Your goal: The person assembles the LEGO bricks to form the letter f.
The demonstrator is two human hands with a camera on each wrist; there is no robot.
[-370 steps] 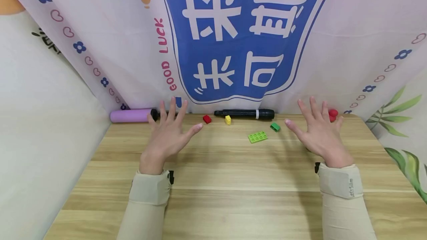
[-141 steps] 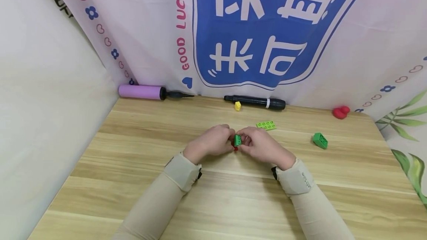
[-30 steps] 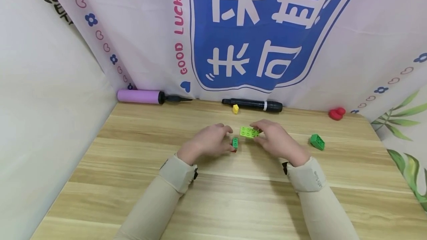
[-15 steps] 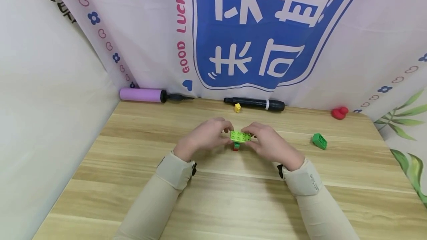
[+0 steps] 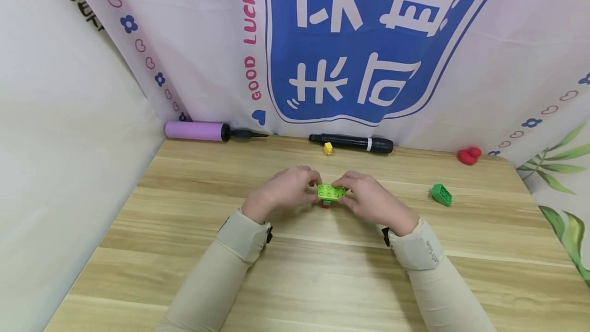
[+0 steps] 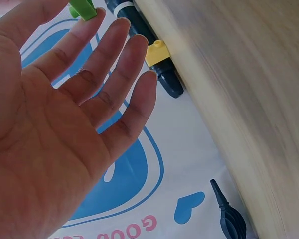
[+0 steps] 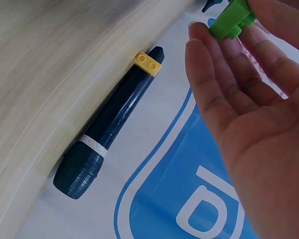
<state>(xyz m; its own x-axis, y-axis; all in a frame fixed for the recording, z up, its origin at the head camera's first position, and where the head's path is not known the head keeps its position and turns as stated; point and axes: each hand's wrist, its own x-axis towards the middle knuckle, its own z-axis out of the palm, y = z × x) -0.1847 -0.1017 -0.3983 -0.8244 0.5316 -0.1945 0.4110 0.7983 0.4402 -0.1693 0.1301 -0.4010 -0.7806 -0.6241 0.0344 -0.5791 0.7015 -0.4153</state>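
Observation:
In the head view, a light green building-block plate [image 5: 325,191] with round studs lies level over a small stack, a green brick [image 5: 327,202] on a red brick [image 5: 325,206], which it mostly covers. My left hand [image 5: 283,191] pinches the plate's left end between thumb and fingertips. At the right end my right hand [image 5: 373,199] grips it the same way. The right wrist view shows the green plate [image 7: 229,21] between thumb and fingers, edge on. Only its corner [image 6: 83,9] appears in the left wrist view, at the index fingertip.
Behind the hands, a yellow brick [image 5: 328,148] stands against a black flashlight-like tube [image 5: 350,141]. A purple hand pump [image 5: 193,131] lies back left. To the right are a green sloped brick [image 5: 441,195] and a small red rounded object [image 5: 469,156]. A printed cloth hangs behind.
Over the last second my right hand brought the light green plate leftward onto the stack, and my left hand moved from beside the stack to its left end. It sits slightly lower than half a second ago.

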